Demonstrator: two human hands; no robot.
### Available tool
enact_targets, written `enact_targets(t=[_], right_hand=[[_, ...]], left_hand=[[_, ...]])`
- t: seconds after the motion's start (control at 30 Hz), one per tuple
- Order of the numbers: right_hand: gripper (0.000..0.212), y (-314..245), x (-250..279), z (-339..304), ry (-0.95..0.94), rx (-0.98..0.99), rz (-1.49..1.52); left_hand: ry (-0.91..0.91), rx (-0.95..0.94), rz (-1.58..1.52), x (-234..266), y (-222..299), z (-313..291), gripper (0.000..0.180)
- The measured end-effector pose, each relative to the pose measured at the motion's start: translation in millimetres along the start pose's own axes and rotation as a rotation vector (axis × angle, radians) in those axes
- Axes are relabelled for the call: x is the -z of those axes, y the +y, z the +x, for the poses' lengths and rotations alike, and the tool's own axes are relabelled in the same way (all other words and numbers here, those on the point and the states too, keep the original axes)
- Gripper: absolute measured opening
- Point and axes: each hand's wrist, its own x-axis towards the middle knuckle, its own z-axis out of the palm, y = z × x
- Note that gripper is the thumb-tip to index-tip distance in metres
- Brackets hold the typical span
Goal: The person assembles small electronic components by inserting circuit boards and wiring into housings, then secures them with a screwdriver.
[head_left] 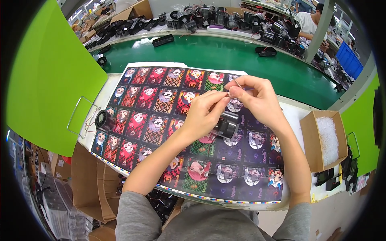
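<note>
My left hand [206, 113] and my right hand [259, 99] meet above the middle of a sheet printed with rows of cartoon cards [157, 128]. Both are closed in a pinch, fingertips nearly touching. A thin wire-like strand [238, 83] sticks up from the right hand's fingers. What the left fingertips pinch is too small to make out. Just beneath the hands lies a glossy black cylindrical part [228, 125], partly hidden by the left hand. A second black cylindrical part [105, 120], with thin wires trailing from it, rests at the sheet's left edge.
An open cardboard box of small clear pieces [329, 138] stands at right. Beyond the sheet runs a green belt [209, 50] carrying a black part [163, 40]; many black parts are heaped behind it. Green panels [48, 80] flank the bench. A person [311, 24] sits far right.
</note>
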Motion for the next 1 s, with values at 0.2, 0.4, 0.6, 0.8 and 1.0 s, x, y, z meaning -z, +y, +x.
enact_targets(t=[0.2,0.4,0.6,0.8,1.0], right_hand=[[0.015,-1.0,-2.6,-0.6,0.004,0.039,-0.111],[0.017,-0.2,-3.8,-0.4,-0.014,0.044,-0.176],[0.016,-1.0,-4.8,-1.7,0.011,0.002,-0.149],[0.018,-2.1,-9.9,-3.0,0.031,0.037,-0.222],[0.021,-1.5,0.0,-2.6,-0.145,-0.328,0.456]], left_hand=[[0.017,-0.119,0.06,1.8,-2.5,1.1,0.016],[0.034,-0.188,0.149,1.0,-2.5,1.0,0.015],[0.063,-0.097,0.052,-1.7,-1.4,0.4,0.015],[0.061,0.078,-0.1,-4.5,-7.2,-3.8,0.016],[0.018,0.189,-0.357,-6.2,-7.7,-2.9,0.017]])
